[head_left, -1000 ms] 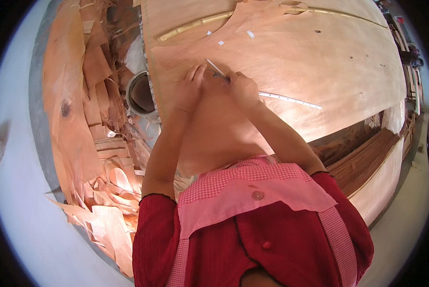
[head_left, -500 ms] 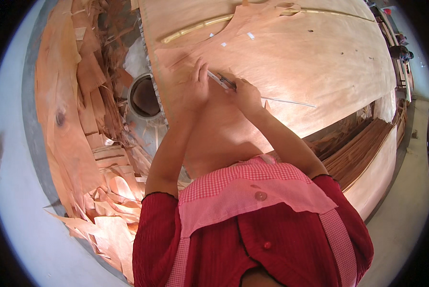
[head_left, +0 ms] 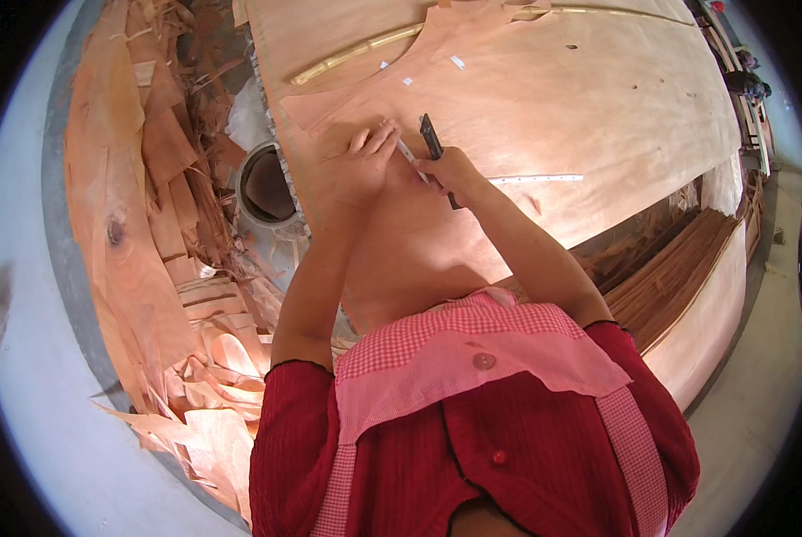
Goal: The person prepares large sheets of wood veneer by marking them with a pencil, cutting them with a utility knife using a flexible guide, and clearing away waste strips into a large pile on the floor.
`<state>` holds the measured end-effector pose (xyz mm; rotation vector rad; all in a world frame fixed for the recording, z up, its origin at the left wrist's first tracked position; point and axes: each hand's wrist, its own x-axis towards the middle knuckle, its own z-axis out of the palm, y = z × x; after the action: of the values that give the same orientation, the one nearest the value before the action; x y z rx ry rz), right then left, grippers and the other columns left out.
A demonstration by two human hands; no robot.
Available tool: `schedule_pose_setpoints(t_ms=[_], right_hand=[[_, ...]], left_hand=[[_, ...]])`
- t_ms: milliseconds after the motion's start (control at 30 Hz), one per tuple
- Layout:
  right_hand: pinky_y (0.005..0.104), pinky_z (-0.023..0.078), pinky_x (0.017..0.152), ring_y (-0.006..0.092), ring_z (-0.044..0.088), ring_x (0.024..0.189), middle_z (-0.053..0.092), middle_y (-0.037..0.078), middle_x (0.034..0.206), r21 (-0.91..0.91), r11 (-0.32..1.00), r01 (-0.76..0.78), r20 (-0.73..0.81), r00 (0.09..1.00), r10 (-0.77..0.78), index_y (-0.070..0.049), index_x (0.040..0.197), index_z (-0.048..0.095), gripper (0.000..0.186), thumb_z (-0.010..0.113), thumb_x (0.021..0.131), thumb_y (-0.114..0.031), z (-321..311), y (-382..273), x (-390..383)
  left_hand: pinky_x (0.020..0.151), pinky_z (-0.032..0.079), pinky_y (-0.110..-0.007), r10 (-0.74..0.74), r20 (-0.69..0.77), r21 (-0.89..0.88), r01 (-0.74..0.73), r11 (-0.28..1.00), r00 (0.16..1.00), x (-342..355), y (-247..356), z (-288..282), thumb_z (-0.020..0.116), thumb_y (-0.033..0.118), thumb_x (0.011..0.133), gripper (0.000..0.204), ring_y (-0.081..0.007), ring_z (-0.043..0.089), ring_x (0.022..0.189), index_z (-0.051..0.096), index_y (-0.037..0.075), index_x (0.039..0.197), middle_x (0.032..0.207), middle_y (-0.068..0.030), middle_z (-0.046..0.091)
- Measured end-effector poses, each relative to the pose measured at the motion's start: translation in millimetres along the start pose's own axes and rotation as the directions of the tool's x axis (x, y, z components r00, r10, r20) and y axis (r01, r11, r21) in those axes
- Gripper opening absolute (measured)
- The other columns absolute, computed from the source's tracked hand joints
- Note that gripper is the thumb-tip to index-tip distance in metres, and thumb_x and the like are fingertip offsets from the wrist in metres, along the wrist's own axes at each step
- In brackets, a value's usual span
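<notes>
My right hand (head_left: 455, 174) is closed round a black utility knife (head_left: 430, 137), which slants up past the knuckles. A narrow white perforated tape strip (head_left: 535, 178) trails out to the right of that hand. More of the strip runs from its fingertips toward my left hand (head_left: 370, 154). The left hand lies on the thin wood veneer sheet (head_left: 634, 134), fingers somewhat apart, beside the strip's upper end. Whether its thumb presses on the strip is hidden. Small white tape pieces (head_left: 457, 63) lie farther up the sheet.
A bamboo stick (head_left: 356, 55) lies across the far side, partly under a torn veneer piece (head_left: 437, 40). Veneer scraps (head_left: 119, 215) are heaped at the left, near a round container (head_left: 268, 183). Stacked veneer (head_left: 674, 273) stands at the right. A person (head_left: 748, 85) is far right.
The knife has swung from lying along the strip to pointing up and away in my right hand. The left fingers have spread and shifted slightly right. The trailing strip has turned flatter.
</notes>
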<state>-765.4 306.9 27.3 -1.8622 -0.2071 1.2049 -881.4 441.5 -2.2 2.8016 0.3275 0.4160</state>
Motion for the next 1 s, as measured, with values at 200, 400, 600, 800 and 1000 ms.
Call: schedule_pose_setpoints(t_ms=[200, 400, 600, 800, 1000], right_hand=[[0.0242, 0.031, 0.033, 0.0092, 0.042, 0.039, 0.05, 0.004, 0.053, -0.118, 0.993, 0.028, -0.134, 0.99, -0.043, 0.001, 0.069, 0.057, 0.017, 0.065, 0.074, -0.014, 11, -4, -19], [0.0336, 0.049, 0.058, 0.022, 0.064, 0.068, 0.064, 0.013, 0.073, -0.856, 0.502, 0.123, -0.034, 0.956, -0.292, -0.004, 0.08, 0.065, 0.02, 0.06, 0.075, -0.023, -2, -27, -6], [0.034, 0.048, 0.058, 0.0222, 0.062, 0.071, 0.063, 0.011, 0.077, -0.902, 0.215, 0.374, 0.262, 0.871, -0.415, -0.002, 0.084, 0.061, 0.016, 0.056, 0.079, -0.016, -25, -28, -14], [0.0257, 0.036, 0.038, 0.0107, 0.047, 0.043, 0.053, 0.006, 0.057, -0.168, 0.98, 0.112, 0.262, 0.963, -0.065, -0.001, 0.08, 0.052, 0.013, 0.058, 0.081, -0.013, 64, -54, -8], [0.0257, 0.037, 0.035, 0.0124, 0.046, 0.04, 0.054, 0.008, 0.057, 0.072, 0.997, 0.006, 0.24, 0.971, -0.023, 0.0, 0.078, 0.055, 0.01, 0.06, 0.078, -0.008, 85, -37, 30]], left_hand=[[0.09, 0.04, -0.036, -0.033, -0.073, -0.084, 0.027, 0.996, 0.997, -4, -5, 6, 0.05, 0.016, 0.081, 0.04, -0.027, 0.045, 0.108, 0.048, 0.019, 0.121, 0.129, -0.0063, 0.042], [0.093, 0.036, -0.042, 0.031, 0.105, 0.14, -0.046, 0.989, 0.994, -10, 3, -2, 0.054, 0.031, 0.08, 0.049, -0.0262, 0.035, 0.119, 0.041, 0.021, 0.127, 0.134, -0.0076, 0.035], [0.102, 0.025, -0.04, 0.05, 0.066, -0.06, -0.046, 0.997, 0.997, -30, -9, 0, 0.05, 0.03, 0.083, 0.047, -0.0243, 0.027, 0.126, 0.043, 0.009, 0.124, 0.136, -0.0087, 0.031], [0.102, 0.024, -0.039, -0.044, -0.029, 0.006, 0.044, 0.999, 0.999, -68, -44, -14, 0.053, 0.027, 0.081, 0.04, -0.0248, 0.036, 0.121, 0.051, 0.005, 0.115, 0.127, -0.0078, 0.044], [0.097, 0.029, -0.04, -0.226, -0.211, 0.11, 0.252, 0.961, 0.951, -75, -43, -27, 0.055, 0.022, 0.076, 0.038, -0.0236, 0.042, 0.115, 0.054, 0.004, 0.109, 0.12, -0.0062, 0.05]])
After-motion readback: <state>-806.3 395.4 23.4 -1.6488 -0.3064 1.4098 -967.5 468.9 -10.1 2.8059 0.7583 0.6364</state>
